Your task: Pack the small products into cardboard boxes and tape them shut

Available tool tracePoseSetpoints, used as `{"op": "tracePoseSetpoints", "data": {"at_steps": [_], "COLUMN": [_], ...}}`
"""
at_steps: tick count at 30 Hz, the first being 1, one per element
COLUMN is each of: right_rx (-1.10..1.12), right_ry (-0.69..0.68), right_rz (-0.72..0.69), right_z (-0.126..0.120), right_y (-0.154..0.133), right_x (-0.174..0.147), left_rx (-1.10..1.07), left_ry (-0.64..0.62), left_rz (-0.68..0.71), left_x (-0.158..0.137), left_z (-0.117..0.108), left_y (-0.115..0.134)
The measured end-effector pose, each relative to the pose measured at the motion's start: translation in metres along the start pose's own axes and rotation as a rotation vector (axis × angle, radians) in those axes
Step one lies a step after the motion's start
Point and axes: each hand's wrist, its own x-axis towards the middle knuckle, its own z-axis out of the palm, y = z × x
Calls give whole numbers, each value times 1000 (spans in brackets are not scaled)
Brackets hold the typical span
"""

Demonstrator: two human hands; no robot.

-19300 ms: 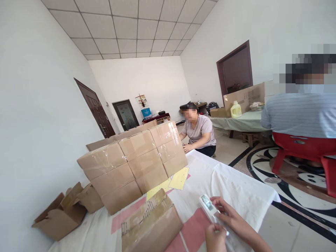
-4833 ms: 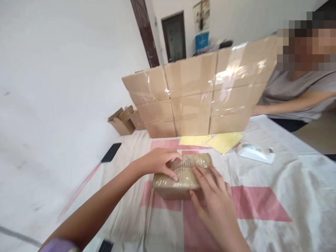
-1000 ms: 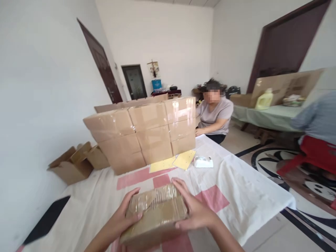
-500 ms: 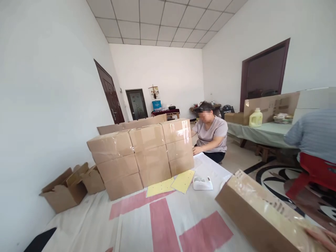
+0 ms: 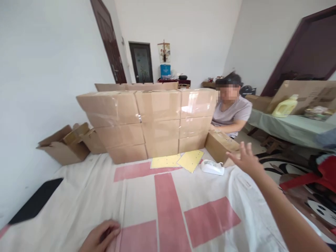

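- Right hand [image 5: 245, 159]: fingers spread, palm toward near end of the taped box [image 5: 219, 142]; can't tell if touching.
- Left hand [image 5: 101, 236]: fingers loosely curled, low over the tablecloth [image 5: 139, 196]; can't tell if anything's inside.
- Taped box: on table, right of the stacked boxes [image 5: 161, 122], long side running away from the right hand.
- White tape dispenser [image 5: 213, 168]: just left of the box's near end.
- Yellow sheets [image 5: 165, 161]: two, overlapping, in front of stack.
- Open cartons [image 5: 67, 148]: left of stack.
- Black flat item [image 5: 36, 200]: left table edge.
- Co-worker [image 5: 232, 113]: beyond box, one hand near its far end.
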Motion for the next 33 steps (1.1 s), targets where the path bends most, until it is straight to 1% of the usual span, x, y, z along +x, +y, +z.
{"op": "tracePoseSetpoints", "data": {"at_steps": [1, 2, 3, 5, 6, 8, 10, 11, 13, 15, 17, 19, 21, 24, 27, 29, 31, 33], "right_rx": [-12, 3, 51, 216, 320, 538, 744, 831, 988, 1154, 1270, 1331, 1346, 1314, 1284, 1276, 1269, 1263], "right_ry": [33, 81, 117, 139, 108, -20, -244, -354, -562, -718, -817, -858, -878, -890, -830, -762, -696, -643], "right_rz": [-47, -104, -175, -339, -422, -562, -679, -715, -782, -739, -612, -538, -553, -581, -523, -462, -398, -363], "right_z": [-8, -14, -18, -14, -8, 15, 45, 62, 96, 130, 160, 184, 203, 221, 232, 239, 247, 256], "right_y": [-10, -23, -42, -94, -127, -207, -296, -341, -429, -509, -577, -633, -679, -739, -789, -815, -833, -844], "right_x": [2, 1, -4, -21, -34, -67, -104, -123, -154, -176, -186, -188, -185, -177, -170, -162, -152, -140], "left_rx": [20, 37, 46, 33, 18, 4, 28, 59, 99, 100, 93, 97, 122, 147, 117, 90, 19, -98], "left_ry": [-33, -27, 20, 225, 388, 723, 961, 1057, 1175, 1213, 1226, 1272, 1314, 1322, 1341, 1328, 1280, 1222], "left_rz": [-4, -7, -17, -58, -69, -7, 46, 28, -52, -134, -168, -179, -169, -143, -98, -75, -91, -119], "left_x": [1, 3, 8, 27, 40, 74, 111, 130, 165, 196, 223, 246, 264, 279, 283, 283, 282, 281], "left_z": [-10, -21, -34, -65, -84, -127, -173, -194, -230, -254, -265, -269, -268, -267, -267, -268, -269, -272], "left_y": [3, 5, 4, -2, -8, -24, -43, -53, -72, -88, -102, -116, -128, -144, -152, -154, -155, -157]}}
